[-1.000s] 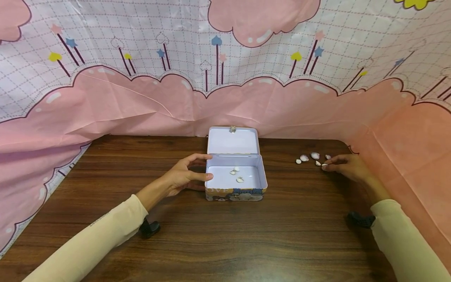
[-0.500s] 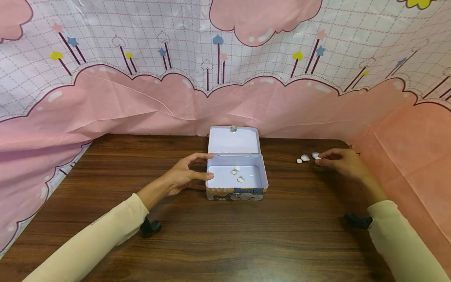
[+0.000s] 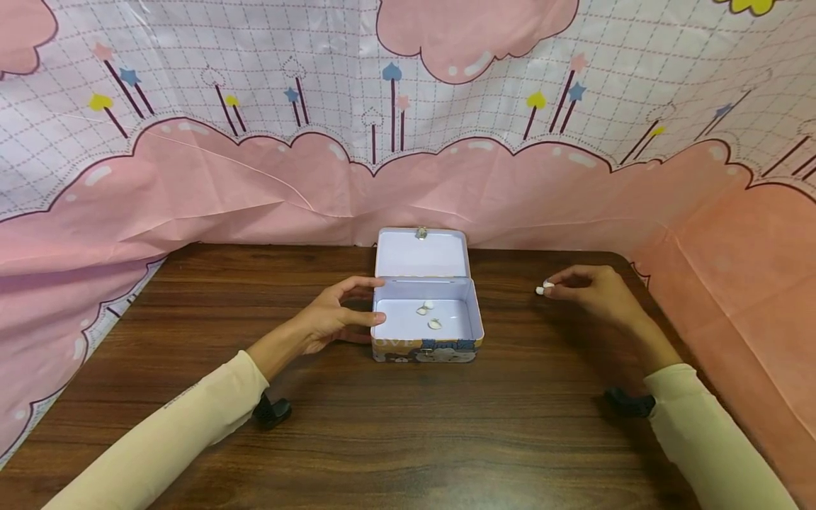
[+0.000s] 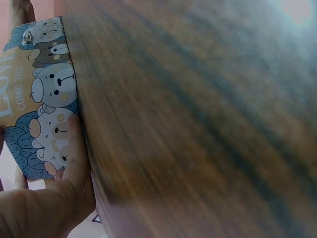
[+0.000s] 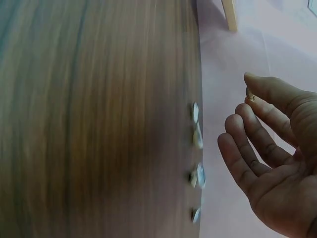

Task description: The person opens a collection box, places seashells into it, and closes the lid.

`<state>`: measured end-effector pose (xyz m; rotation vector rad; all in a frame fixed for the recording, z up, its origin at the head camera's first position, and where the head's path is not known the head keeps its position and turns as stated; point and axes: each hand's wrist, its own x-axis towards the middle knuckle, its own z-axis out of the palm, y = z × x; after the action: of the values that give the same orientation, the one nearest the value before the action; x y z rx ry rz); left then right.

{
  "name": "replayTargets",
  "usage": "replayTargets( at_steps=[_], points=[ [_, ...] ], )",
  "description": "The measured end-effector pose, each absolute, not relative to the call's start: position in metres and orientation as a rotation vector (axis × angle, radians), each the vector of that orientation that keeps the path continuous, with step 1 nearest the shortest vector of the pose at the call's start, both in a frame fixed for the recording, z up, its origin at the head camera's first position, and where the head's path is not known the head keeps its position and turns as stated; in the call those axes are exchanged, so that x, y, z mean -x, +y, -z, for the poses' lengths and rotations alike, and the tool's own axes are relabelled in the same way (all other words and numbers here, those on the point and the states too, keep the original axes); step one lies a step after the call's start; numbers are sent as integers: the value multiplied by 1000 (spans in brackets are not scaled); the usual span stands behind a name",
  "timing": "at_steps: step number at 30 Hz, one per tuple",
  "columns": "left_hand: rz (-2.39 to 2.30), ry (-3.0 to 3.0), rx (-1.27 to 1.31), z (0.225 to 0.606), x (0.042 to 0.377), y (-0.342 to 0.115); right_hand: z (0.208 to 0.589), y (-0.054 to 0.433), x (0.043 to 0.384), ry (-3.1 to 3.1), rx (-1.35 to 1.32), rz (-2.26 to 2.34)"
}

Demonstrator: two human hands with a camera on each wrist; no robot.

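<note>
An open tin box (image 3: 428, 350) with a bear print stands mid-table, its lid (image 3: 422, 256) tilted back. My left hand (image 3: 328, 315) grips the box's left side, thumb at the rim; the left wrist view shows a finger along the printed front (image 4: 54, 84). Inside the box lie a few small white seashells (image 3: 435, 324). To the right, my right hand (image 3: 593, 290) pinches a small seashell (image 5: 250, 94) between thumb and index finger, other fingers loosely bent. Loose seashells (image 3: 540, 290) lie by its fingertips; the right wrist view shows several shells (image 5: 198, 176) along the table edge.
The dark wooden table (image 3: 408, 439) ends at a pink and white printed cloth (image 3: 280, 177) behind and at the sides. Black straps (image 3: 273, 412) sit under both forearms. Beige sleeves (image 3: 185, 411) cover the arms.
My right hand has moved left across the loose shells, from the far right of the group to its left end, a shell pinched in it. My left hand stays on the box.
</note>
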<state>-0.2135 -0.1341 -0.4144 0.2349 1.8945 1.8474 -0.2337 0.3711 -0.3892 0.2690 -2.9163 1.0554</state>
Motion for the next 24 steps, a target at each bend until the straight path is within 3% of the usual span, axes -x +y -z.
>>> replayTargets(
  at_steps=[24],
  points=[
    [-1841, 1905, -235, 413, 213, -134, 383, 308, 230, -2870, -371, -1099]
  ],
)
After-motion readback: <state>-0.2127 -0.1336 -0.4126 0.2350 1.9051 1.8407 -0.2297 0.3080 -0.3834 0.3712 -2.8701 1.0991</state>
